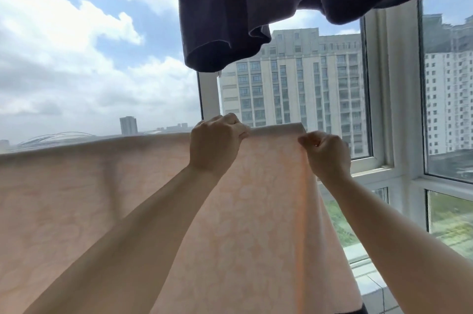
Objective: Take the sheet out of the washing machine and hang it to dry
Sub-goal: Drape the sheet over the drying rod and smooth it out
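Reaching up, forearms bare. Left hand (216, 141): fingers curled over the sheet's (107, 193) top edge. Right hand (326, 153): pinching the same edge at its right corner. Sheet: pale peach, hanging spread leftward, its right side edge free. Dark garment (230, 14): overhead, apart from the hands. Window frame (389, 98): beyond.

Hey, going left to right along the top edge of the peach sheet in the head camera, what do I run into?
Free draped stretch of the peach sheet → left hand gripping the edge → short span of edge between the hands → right hand pinching the sheet's corner → white window frame.
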